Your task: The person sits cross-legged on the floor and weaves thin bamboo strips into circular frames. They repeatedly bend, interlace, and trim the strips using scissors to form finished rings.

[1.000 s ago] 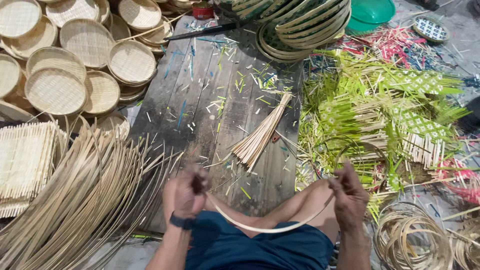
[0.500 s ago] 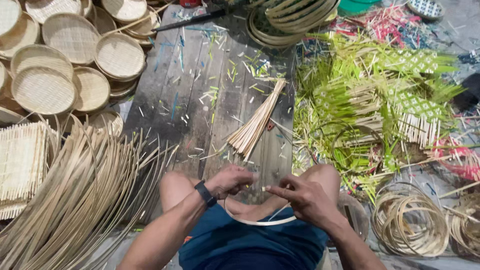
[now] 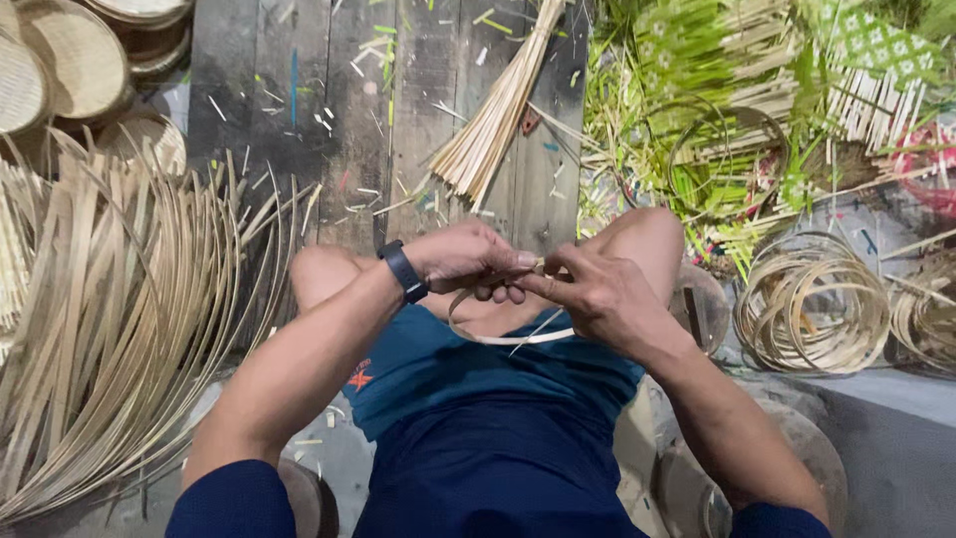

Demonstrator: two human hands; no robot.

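Observation:
Both hands meet above my lap, between my bent knees. My left hand [image 3: 468, 261], with a dark band on the wrist, and my right hand [image 3: 588, 289] pinch the two ends of a thin pale bamboo strip [image 3: 498, 337]. The strip is bent into a small loop that hangs down under the fingers, over my blue shorts. Its ends overlap at the fingertips, partly hidden by the fingers.
A bundle of short sticks [image 3: 493, 115] lies on the dark wooden boards [image 3: 299, 130] ahead. A big pile of long bamboo strips [image 3: 110, 329] fans out at left, round woven trays [image 3: 70, 60] behind it. Bamboo rings [image 3: 812, 309] and green-dyed strips [image 3: 697, 110] lie at right.
My hands came together from wide apart, bending the long strip from a shallow arc into a small closed loop. The view dropped closer to my lap.

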